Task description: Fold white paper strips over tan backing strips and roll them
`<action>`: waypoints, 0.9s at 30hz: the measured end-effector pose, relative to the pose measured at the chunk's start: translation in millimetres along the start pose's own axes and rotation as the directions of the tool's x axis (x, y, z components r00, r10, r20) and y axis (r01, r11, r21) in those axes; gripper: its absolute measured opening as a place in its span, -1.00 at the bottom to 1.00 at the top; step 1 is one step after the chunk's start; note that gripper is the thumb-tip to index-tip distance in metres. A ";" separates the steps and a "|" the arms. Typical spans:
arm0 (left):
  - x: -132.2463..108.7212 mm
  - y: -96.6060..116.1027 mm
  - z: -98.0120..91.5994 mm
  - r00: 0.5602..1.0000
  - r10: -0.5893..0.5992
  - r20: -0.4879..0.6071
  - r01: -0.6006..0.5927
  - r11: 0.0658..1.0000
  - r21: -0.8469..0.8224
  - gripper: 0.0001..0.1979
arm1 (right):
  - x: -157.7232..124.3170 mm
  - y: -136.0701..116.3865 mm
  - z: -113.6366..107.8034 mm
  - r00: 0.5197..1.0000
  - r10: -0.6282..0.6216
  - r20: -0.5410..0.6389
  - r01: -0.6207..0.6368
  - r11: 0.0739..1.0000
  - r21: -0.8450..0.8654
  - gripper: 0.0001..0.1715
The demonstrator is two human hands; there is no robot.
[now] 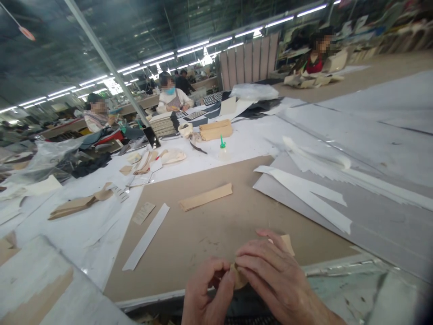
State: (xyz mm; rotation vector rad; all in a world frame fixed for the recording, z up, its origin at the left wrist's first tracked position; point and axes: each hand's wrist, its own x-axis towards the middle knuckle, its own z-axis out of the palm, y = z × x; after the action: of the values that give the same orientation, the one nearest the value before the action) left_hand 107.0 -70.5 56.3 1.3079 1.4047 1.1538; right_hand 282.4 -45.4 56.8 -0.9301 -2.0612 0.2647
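At the near edge of the brown board (pixel 203 234), my left hand (pixel 210 291) pinches a small tan strip (pixel 239 279) between thumb and fingers. My right hand (pixel 274 273) is closed over the same strip from the other side, its fingertips meeting the left ones. A tan end shows beyond the right hand's fingers; most of the strip is hidden under that hand. Farther up the board lies a flat tan strip (pixel 206 197). A white strip (pixel 146 237) and a small marked card (pixel 144 213) rest on the board's left part.
A glue bottle with a green nozzle (pixel 223 151) stands behind the board. Long white strips (pixel 311 194) lie on grey sheets at right. Tan pieces (pixel 76 205) are at left, a folded tan bundle (pixel 216 130) farther back. A metal pole (pixel 111 63) rises at left. Several people work beyond.
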 end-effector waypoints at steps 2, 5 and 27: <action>-2.1 1.4 1.7 0.998 0.064 0.009 -0.064 0.997 0.044 -0.67 | -2.4 -0.4 -3.3 1.000 -0.014 0.012 0.014 1.000 -0.001 -0.75; -5.2 5.0 4.0 0.989 0.147 0.012 -0.148 0.984 0.095 -0.71 | -4.2 -1.9 -10.3 0.999 -0.039 0.037 0.038 0.999 0.010 -0.75; -16.1 24.4 6.4 0.985 -0.144 0.096 0.166 0.941 -0.293 -0.58 | -16.1 -19.1 -12.9 0.779 0.474 0.410 -0.622 0.506 0.597 -0.64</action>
State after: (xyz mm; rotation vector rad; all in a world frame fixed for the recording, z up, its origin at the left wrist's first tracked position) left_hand 118.9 -85.8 79.1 0.9965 1.2006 1.1488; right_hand 288.4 -71.8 64.2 -1.0439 -1.5031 1.4597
